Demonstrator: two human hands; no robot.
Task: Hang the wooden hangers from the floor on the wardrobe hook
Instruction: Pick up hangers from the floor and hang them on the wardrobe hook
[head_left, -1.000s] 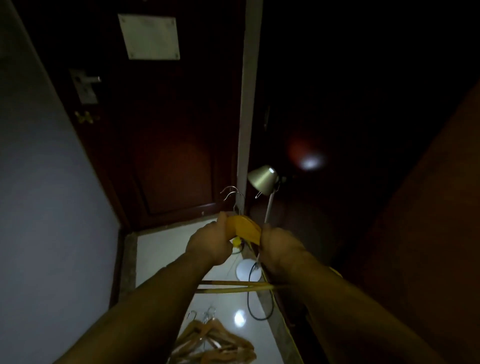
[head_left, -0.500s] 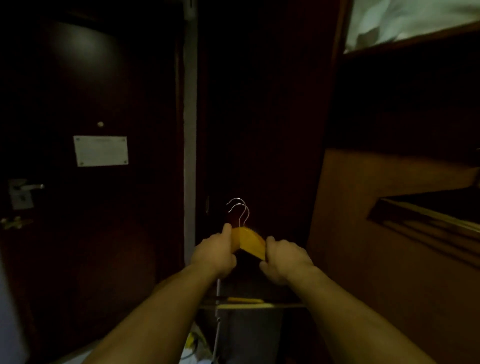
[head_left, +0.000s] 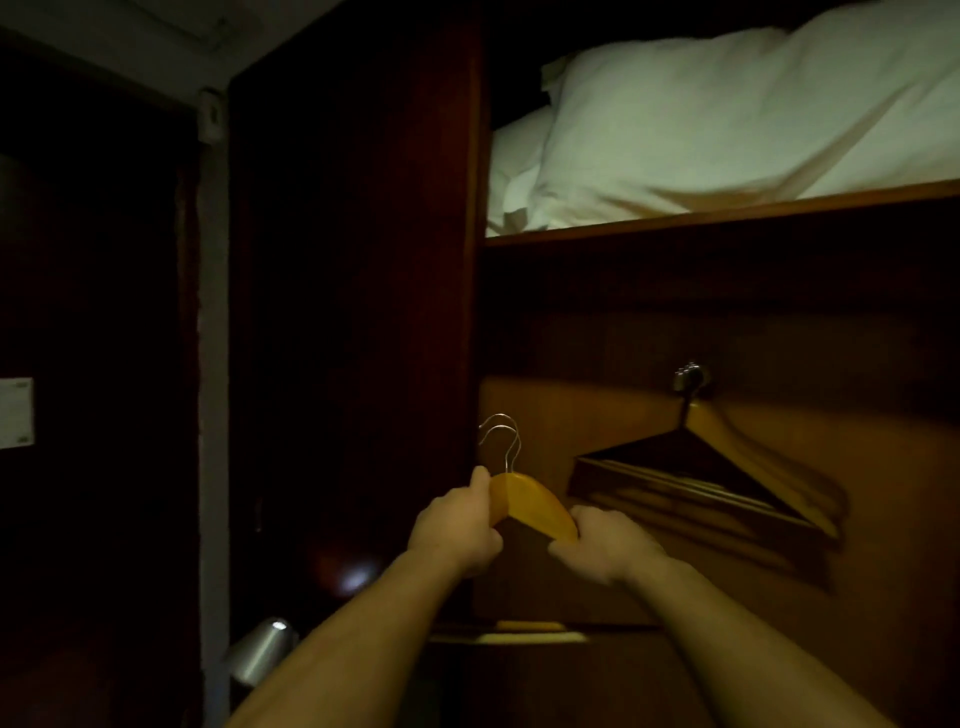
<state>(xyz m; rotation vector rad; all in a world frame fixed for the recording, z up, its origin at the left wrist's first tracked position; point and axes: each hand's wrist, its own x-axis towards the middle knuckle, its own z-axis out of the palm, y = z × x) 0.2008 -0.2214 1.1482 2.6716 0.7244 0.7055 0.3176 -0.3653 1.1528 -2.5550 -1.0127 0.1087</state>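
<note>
Two wire hooks rise side by side above the wooden hangers (head_left: 530, 501) you are holding up in front of the open wardrobe, so you appear to have two of them pressed together, though only the nearest wooden face shows clearly. Your left hand (head_left: 454, 530) is closed around the left shoulder of the hangers, thumb up along the wood near the necks of the hooks. Your right hand (head_left: 605, 543) is closed over the right shoulder, lower down, so the hangers tilt down to the right. A lower bar shows faintly below your forearms. To the right and higher, well apart from what you hold, the wardrobe hook (head_left: 688, 376) sits on the back panel, with hung hangers (head_left: 727, 467) already on it and casting a dark shadow. Above, a wooden shelf (head_left: 727, 213) carries white pillows (head_left: 727, 119). At lower left a metal lamp shade (head_left: 260, 649) catches the light.
</note>
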